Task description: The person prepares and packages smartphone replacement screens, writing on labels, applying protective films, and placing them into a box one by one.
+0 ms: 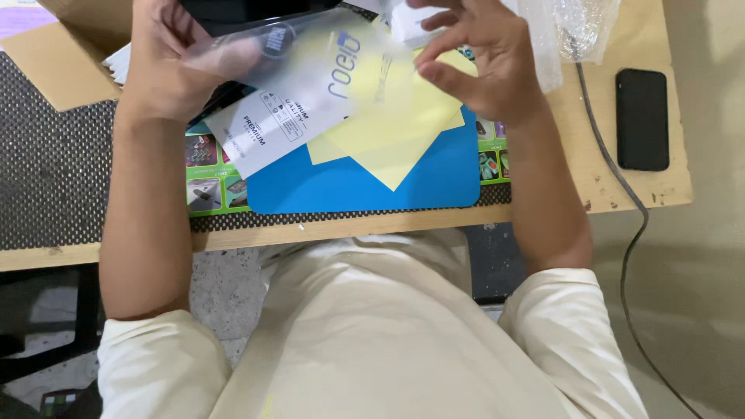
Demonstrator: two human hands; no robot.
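Head view, looking straight down: you've got a thin translucent plastic sleeve [310, 70] up off the bench, with a white printed card showing through it. It looks feather-light and floppy, slick on the surface, the sort of film that bows and slides if you pinch it mid-sheet. Your left hand [167, 62] is clamped on its far-left end, thumb over the top. Your right hand [473, 66] sits at the opposite edge with fingers spread and curled, thumb and forefinger close to the film; I can't tell if they're actually gripping. I'd judge the edges and corners the safest hold, where the card stiffens it.

Just beneath, yellow sheets [388, 147] lie fanned on a blue mat [434, 182], which overlaps a green printed sheet [209, 186]. Further out: a cardboard flap [54, 66] on the left, crinkled clear wrap [578, 27] upper right, a black phone [642, 118] and a grey cable [613, 171] trailing off the wooden bench [590, 202].
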